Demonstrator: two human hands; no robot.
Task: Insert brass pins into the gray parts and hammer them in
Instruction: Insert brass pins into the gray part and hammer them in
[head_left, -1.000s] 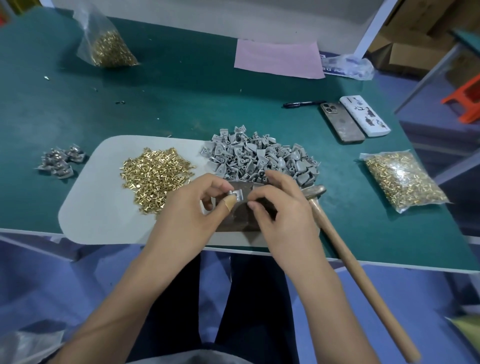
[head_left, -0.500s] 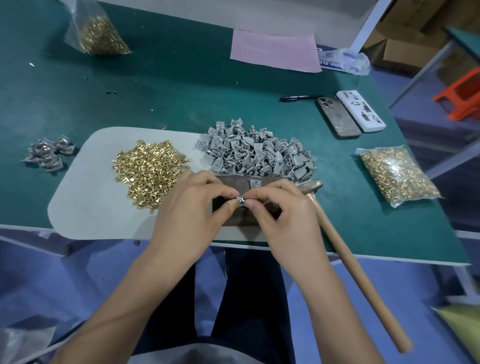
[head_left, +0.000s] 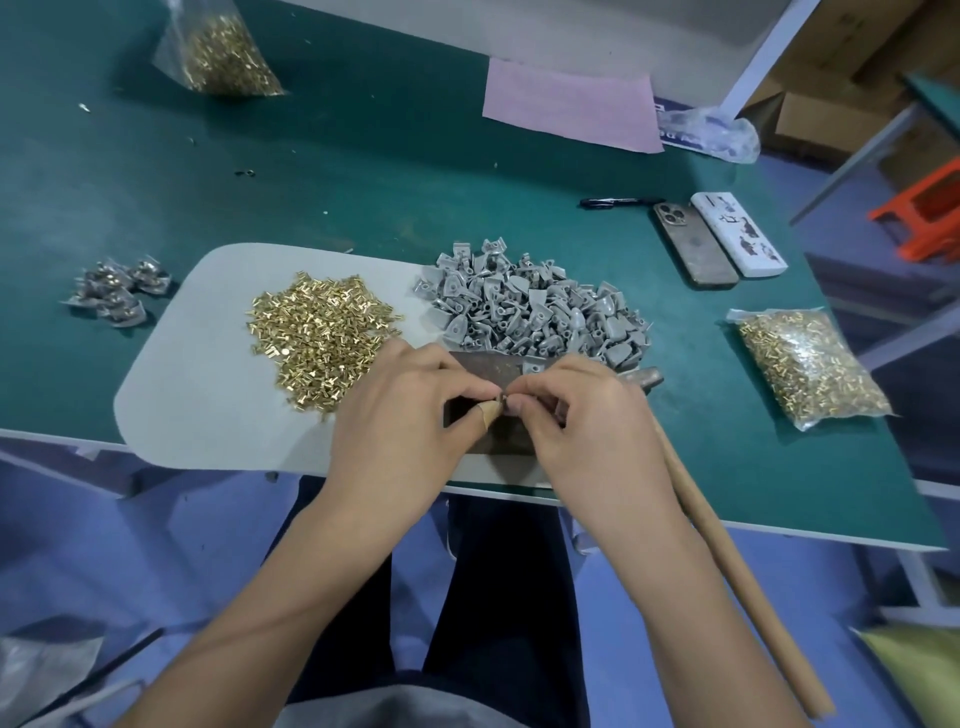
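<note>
A green worktable (head_left: 363, 171) holds heaped brass pins (head_left: 319, 332) and gray parts (head_left: 530, 312). Above a dark metal block (head_left: 498, 374), left hand (head_left: 410, 415) and right hand (head_left: 582, 421) together pinch one small part (head_left: 503, 399).

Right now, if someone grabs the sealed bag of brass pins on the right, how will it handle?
The bag of brass pins probably feels heavy for its size, since it is packed with metal. Its thin, wrinkled film looks floppy, so it would likely sag around the grip. The glossy plastic may be somewhat slippery.
</note>
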